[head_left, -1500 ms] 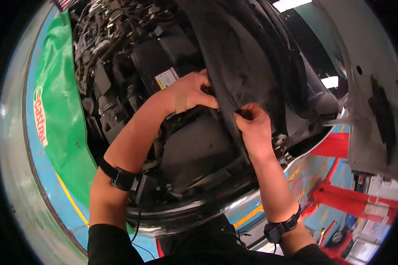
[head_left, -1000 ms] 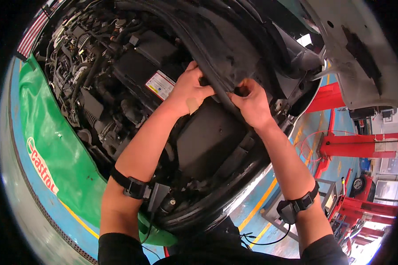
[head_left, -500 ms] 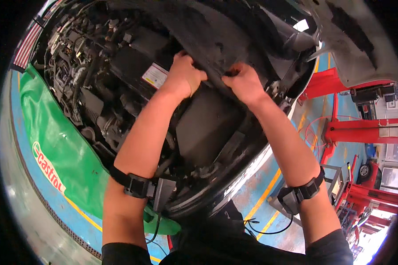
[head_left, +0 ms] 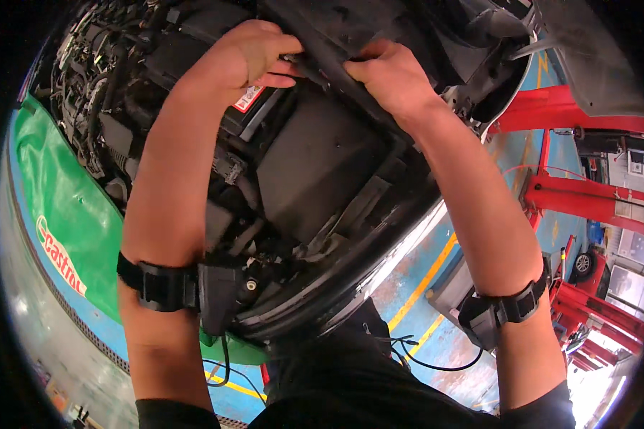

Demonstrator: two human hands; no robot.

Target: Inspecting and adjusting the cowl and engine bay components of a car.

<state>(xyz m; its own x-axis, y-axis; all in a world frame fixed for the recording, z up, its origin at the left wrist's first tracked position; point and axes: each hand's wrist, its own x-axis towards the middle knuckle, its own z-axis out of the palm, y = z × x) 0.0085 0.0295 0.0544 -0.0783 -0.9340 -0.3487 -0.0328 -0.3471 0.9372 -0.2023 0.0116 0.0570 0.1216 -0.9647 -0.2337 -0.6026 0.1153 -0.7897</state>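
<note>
Running diagonally through the upper middle of my remote view, a black rubber-like edge strip (head_left: 322,48) borders a dark cowl panel (head_left: 358,21) in an open engine bay (head_left: 114,86). I judge it light and bendable, more springy than fragile, perhaps slick if greasy; its raised edge looks the best place to take hold, at two spots a little apart. On the strip's right side, the right hand (head_left: 397,75) curls inward with its thumb against that edge; the other fingertips are hidden, so I cannot tell whether they close on it. The left hand (head_left: 247,43) (a tan patch (head_left: 256,66) sits on its back) is near the opposite side, fingers slightly parted around a dark gap; whether they pinch anything, I cannot tell. Below lies a flat black cover (head_left: 322,157).
</note>
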